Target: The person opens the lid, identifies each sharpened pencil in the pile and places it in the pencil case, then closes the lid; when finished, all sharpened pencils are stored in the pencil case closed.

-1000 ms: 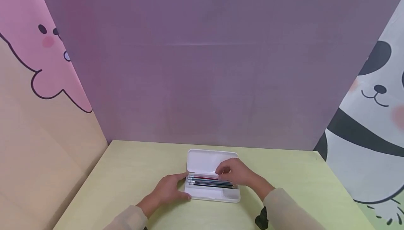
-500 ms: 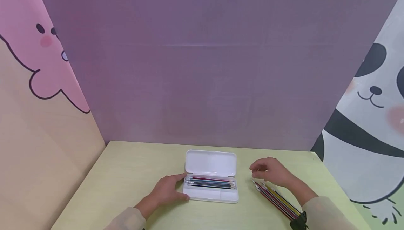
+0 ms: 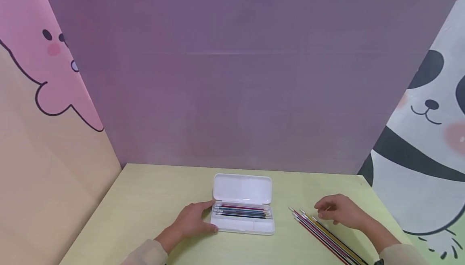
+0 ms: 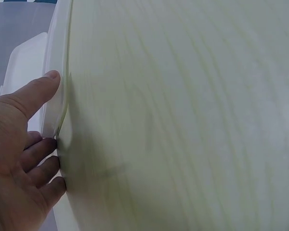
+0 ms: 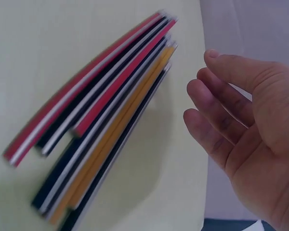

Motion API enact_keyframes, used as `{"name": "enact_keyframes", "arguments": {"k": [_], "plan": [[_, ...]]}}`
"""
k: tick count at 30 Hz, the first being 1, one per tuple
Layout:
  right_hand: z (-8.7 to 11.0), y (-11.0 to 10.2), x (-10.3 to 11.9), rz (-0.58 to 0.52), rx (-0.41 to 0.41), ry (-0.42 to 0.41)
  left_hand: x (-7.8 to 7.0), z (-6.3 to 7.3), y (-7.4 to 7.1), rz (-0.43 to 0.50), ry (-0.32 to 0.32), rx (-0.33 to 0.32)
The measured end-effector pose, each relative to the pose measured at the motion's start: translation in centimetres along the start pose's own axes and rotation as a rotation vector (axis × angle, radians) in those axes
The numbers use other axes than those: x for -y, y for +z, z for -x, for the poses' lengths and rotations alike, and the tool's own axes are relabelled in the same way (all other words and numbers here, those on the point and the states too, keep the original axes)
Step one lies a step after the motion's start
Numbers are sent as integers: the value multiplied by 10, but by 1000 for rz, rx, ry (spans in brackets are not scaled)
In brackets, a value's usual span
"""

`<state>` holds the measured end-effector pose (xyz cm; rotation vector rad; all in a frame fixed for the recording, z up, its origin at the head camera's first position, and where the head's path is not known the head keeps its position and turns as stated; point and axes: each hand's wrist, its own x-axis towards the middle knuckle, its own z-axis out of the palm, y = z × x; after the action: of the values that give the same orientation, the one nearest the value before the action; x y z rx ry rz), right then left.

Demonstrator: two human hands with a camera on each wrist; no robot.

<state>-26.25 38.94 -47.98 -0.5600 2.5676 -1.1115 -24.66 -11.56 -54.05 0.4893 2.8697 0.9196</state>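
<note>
A white pencil case [image 3: 242, 226] lies with its lid raised, several pencils [image 3: 243, 211] side by side in its tray. My left hand [image 3: 193, 220] holds the case by its left end, thumb at the near corner and a finger at the far one. In the left wrist view the thumb [image 4: 41, 94] presses along the case's wall. Over the right part of the table, my right hand [image 3: 343, 211] hovers with loosely bent fingers and holds nothing. Just left of it lies a bundle of loose pencils [image 3: 323, 234], red, black and yellow striped; the right wrist view shows the pencils [image 5: 106, 91] apart from the fingers.
The pale wooden table [image 3: 163, 184] ends at a purple panel [image 3: 236, 107] at the back. Side walls carry a pink cartoon figure [image 3: 69, 83] on the left and a panda [image 3: 436, 144] on the right.
My right hand has moved from over the pencil case to the right, past the loose pencils, uncovering them. The left hand has stayed at the case.
</note>
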Motion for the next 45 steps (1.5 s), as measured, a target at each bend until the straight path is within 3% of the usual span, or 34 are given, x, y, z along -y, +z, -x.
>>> {"name": "enact_keyframes", "arguments": {"k": [11, 17, 27, 38, 45], "plan": [[23, 3, -35, -26, 0, 84, 3, 0, 4, 2, -1, 11], [27, 6, -48, -55, 21, 85, 2, 0, 3, -4, 3, 12], [28, 10, -49, -16, -7, 80, 0, 0, 2, 5, -6, 16], [24, 9, -47, 125, -37, 9, -4, 1, -1, 16, -13, 7], [19, 10, -50, 138, -46, 64, -3, 1, -2, 14, -10, 11]]}}
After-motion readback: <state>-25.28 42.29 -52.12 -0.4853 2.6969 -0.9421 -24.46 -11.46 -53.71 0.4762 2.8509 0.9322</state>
